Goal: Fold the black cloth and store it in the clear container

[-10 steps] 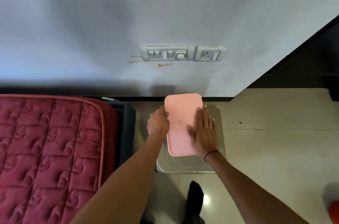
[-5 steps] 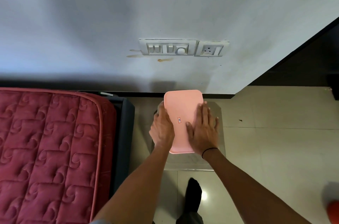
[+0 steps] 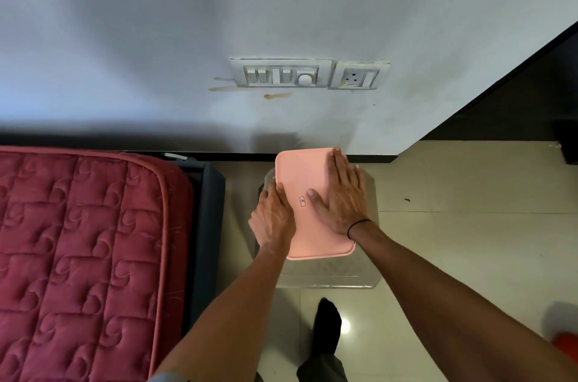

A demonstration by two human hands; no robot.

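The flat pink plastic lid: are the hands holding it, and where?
Both hands press on the flat pink plastic lid: left hand at its left edge, right hand flat on top. No gripping shows.

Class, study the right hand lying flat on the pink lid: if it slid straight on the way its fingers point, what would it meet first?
Probably the wall behind the lid; the right hand already reaches the lid's far edge, though depth is unclear.

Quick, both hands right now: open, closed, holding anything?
Left hand: fingers over the left edge of the pink lid; whether they grip it cannot be told.
Right hand: open, palm flat on the lid, holding nothing.
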